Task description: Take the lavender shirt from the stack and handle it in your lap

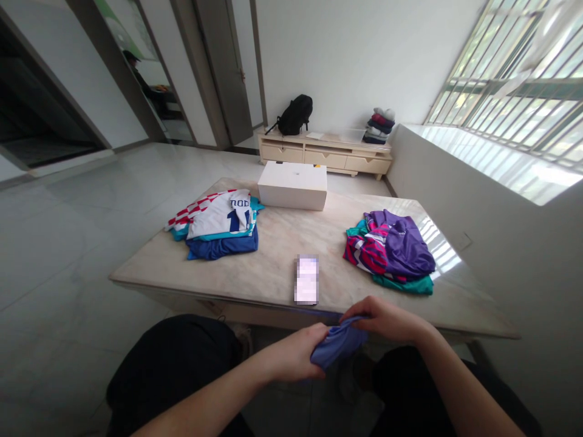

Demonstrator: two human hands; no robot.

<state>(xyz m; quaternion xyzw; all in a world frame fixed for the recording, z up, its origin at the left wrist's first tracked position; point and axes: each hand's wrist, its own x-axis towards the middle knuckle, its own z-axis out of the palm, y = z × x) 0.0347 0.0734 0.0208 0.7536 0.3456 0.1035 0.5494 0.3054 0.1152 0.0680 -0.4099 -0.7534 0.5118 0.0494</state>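
Together, left hand (296, 352) and right hand (387, 318) clutch a bunched blue cloth (339, 346).

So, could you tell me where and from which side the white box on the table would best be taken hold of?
The white box is a low, wide oblong lying flat at the far side of the table. Probably best gripped at its two short ends, left hand and right hand coming in from either side. Its ends look unobstructed, though the folded shirt pile lies near the left one. Both hands now hold a bunched blue cloth.
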